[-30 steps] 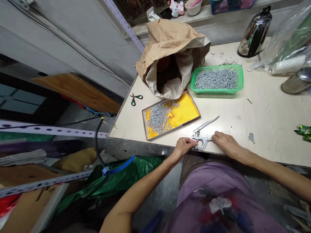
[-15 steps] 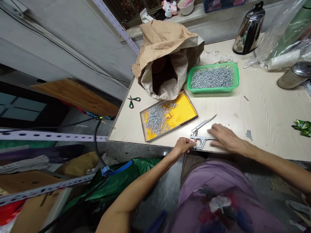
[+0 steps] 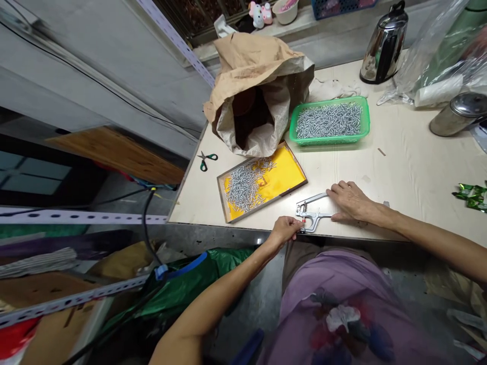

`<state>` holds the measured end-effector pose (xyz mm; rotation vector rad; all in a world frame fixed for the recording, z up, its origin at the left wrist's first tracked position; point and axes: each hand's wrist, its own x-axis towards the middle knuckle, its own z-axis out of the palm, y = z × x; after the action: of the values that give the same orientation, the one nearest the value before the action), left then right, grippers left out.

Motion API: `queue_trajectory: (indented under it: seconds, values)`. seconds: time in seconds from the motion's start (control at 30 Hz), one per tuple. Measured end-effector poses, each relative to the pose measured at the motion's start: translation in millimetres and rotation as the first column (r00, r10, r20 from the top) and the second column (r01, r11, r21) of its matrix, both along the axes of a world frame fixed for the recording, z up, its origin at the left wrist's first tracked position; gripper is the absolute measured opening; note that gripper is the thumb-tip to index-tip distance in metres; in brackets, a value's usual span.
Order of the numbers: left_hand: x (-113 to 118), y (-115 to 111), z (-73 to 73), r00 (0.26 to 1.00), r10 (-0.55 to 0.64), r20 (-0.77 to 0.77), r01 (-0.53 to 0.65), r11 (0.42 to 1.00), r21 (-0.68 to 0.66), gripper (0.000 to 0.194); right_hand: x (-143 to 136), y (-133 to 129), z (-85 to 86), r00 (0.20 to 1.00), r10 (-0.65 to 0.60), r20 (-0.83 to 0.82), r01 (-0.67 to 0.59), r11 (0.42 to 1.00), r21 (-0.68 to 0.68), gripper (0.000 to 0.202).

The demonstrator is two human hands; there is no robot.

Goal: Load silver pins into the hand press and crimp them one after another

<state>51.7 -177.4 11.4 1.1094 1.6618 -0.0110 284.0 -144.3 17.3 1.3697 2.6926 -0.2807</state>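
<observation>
Silver hand press pliers [image 3: 314, 217] with a coil spring between their arms lie near the table's front edge. My right hand [image 3: 352, 203] holds the two handles, fingers at the upper one and thumb by the lower. At the jaw end, my left hand [image 3: 286, 229] is closed in a pinch beside a small red part; whatever sits between its fingertips is too small to make out. Just beyond lies a shallow yellow-lined box [image 3: 287, 170] with a heap of small silvery metal pins [image 3: 245, 187]. Further back, a green plastic basket [image 3: 329, 141] is full of similar pins.
A large open brown paper sack [image 3: 258, 56] stands behind the box. Green-handled scissors [image 3: 207, 160] lie at the table's left edge. A steel kettle [image 3: 383, 43], a lidded metal canister [image 3: 456, 115] and green foil wrappers [image 3: 472, 195] occupy the right side.
My right hand has closed onto the pliers' handles, and the upper handle has swung down toward the lower one. My left hand stays at the jaw. The view has shifted slightly.
</observation>
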Motion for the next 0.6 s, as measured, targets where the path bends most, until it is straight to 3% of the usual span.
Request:
queue_trajectory:
  seconds: [0.07,0.13,0.2,0.27,0.33,0.4,0.53,0.6]
  values:
    - [-1,-2,0.6,0.995,-0.083,-0.063,0.089,0.992,0.088,0.023,0,-5,1.7,1.000,0.010,-0.008,-0.010,1.000,0.005,0.042]
    - [-1,-5,0.4,0.970,-0.173,-0.171,0.219,0.927,0.305,0.025,0,-8,2.4,1.000,0.009,-0.008,-0.009,1.000,-0.007,0.035]
    - [4,-6,-1.0,0.927,-0.249,-0.280,0.365,0.763,0.534,0.019,-1,-11,3.3,1.000,0.000,-0.004,0.000,1.000,-0.023,0.034]
    - [15,-2,-3.8,0.869,-0.342,-0.357,0.494,0.567,0.659,0.016,-2,-13,4.5,1.000,-0.015,-0.001,0.015,0.999,-0.034,0.034]
    - [28,6,-7.6,0.789,-0.453,-0.416,0.596,0.399,0.697,0.032,-3,-15,5.8,1.000,-0.028,-0.009,0.028,0.999,-0.034,0.035]
    - [39,17,-11.1,0.706,-0.541,-0.457,0.666,0.288,0.688,0.049,-1,-17,6.6,0.999,-0.036,-0.034,0.035,0.999,-0.026,0.039]
    - [48,32,-12.2,0.548,-0.667,-0.505,0.782,0.196,0.591,0.061,4,-24,6.9,0.995,-0.081,-0.050,0.079,0.996,-0.042,0.063]
    - [50,36,-9.4,0.485,-0.688,-0.540,0.828,0.161,0.537,0.065,4,-26,7.5,0.993,-0.116,-0.034,0.115,0.992,-0.044,0.065]
